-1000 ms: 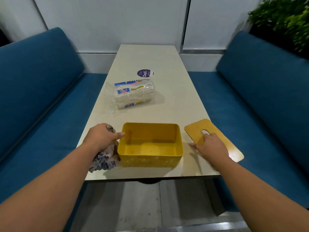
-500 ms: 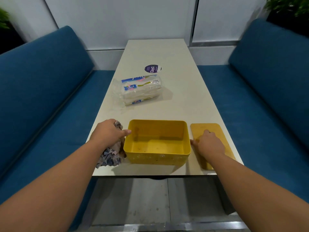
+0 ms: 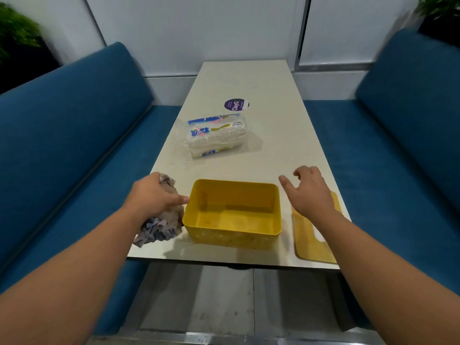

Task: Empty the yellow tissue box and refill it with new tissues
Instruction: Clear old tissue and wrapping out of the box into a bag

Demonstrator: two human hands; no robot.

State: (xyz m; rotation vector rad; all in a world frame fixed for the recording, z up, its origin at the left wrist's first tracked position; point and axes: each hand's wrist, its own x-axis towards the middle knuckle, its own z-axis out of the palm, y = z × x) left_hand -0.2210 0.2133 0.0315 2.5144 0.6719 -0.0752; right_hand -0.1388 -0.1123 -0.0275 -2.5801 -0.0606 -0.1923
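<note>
The yellow tissue box (image 3: 234, 239) stands open and empty near the table's front edge. Its flat yellow lid (image 3: 307, 241), with a slot in it, lies on the table just right of the box. My left hand (image 3: 154, 195) is closed on a crumpled wad of old tissues (image 3: 161, 225) pressed against the box's left side, thumb touching the rim. Above the lid, beside the box's right rim, my right hand (image 3: 308, 190) hovers with fingers spread and nothing in it. A sealed pack of new tissues (image 3: 216, 135) lies farther back on the table.
The long white table (image 3: 273, 145) carries a round purple sticker (image 3: 236, 105) beyond the pack. Blue benches (image 3: 74, 145) line both sides. The lid lies close to the table's front right corner.
My right hand has lifted off the lid and moved forward with fingers opening. The lid lies straight beside the box after being slid in from the edge. The left hand keeps its hold.
</note>
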